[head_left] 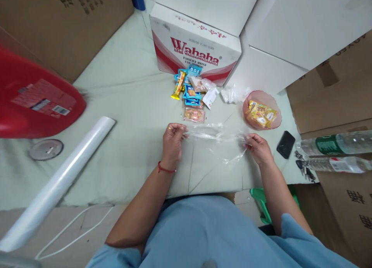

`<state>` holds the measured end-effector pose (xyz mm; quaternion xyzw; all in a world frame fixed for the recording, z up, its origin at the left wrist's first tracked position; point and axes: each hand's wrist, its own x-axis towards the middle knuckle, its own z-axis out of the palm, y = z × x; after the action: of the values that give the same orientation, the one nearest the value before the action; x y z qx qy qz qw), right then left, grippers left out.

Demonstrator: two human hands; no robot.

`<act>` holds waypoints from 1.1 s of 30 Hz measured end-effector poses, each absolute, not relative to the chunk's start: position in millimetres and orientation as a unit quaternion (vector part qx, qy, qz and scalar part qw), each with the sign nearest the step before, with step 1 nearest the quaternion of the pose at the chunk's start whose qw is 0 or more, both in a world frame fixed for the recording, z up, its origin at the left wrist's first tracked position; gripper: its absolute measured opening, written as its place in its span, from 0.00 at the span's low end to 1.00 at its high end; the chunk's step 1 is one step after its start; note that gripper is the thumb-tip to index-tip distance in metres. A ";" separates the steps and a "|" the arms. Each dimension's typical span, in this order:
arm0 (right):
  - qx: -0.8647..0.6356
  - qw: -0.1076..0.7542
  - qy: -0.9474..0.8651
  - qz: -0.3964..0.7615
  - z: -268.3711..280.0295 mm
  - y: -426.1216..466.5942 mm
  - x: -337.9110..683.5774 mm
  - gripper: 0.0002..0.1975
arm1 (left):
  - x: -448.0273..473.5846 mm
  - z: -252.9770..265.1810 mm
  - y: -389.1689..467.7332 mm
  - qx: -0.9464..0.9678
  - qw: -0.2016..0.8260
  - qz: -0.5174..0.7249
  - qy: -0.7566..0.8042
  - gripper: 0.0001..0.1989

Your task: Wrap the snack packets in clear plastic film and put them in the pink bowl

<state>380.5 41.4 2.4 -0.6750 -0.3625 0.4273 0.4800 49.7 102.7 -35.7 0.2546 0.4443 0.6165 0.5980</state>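
A clear plastic bag (216,134) is stretched between my two hands above the table's front part. My left hand (173,140), with a red cord on its wrist, pinches the bag's left end. At the right end, my right hand (257,146) pinches it too. Just beyond the bag lies a pile of wrapped snacks: a pink-wrapped cake (194,114), blue snack packets (192,92), a yellow snack bar (178,85) and a white packet (210,98). A pink translucent bowl (277,122) holding yellow snack packets (261,113) stands beyond my right hand.
A Wahaha carton (197,51) stands behind the snacks, beside crumpled clear plastic (235,94). To the right are a black phone (286,144), keys (304,168) and plastic bottles (337,144). On the left are a long plastic-film roll (61,178), a round lid (46,149) and a red container (37,101).
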 end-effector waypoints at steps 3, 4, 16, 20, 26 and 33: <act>-0.713 0.383 -0.403 0.427 -2.2 30.9 394.4 0.23 | 50.6 -35.7 102.3 0.237 0.601 0.620 0.445 0.20; -0.721 0.355 -0.429 0.412 -2.0 28.4 398.1 0.23 | 51.3 -36.0 102.5 0.233 0.602 0.620 0.446 0.20; -0.640 0.429 -0.453 0.449 5.6 81.7 366.0 0.24 | 43.9 -14.2 76.1 0.281 0.597 0.549 0.513 0.22; -0.599 0.442 -0.360 0.563 -0.8 96.7 357.0 0.30 | 11.3 -6.9 40.4 0.255 0.563 0.519 0.590 0.24; -0.588 0.368 -0.367 0.620 -12.8 107.8 331.8 0.26 | -39.0 -5.1 -20.0 0.432 0.347 0.379 0.741 0.22; -0.577 0.319 -0.408 0.632 -8.7 127.9 321.0 0.25 | -32.1 31.9 14.1 0.830 0.141 0.330 0.427 0.11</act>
<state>321.0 127.9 -8.7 -0.5769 -0.4082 0.6318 0.3185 -32.1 14.1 31.9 0.8298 0.4273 0.3301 0.1408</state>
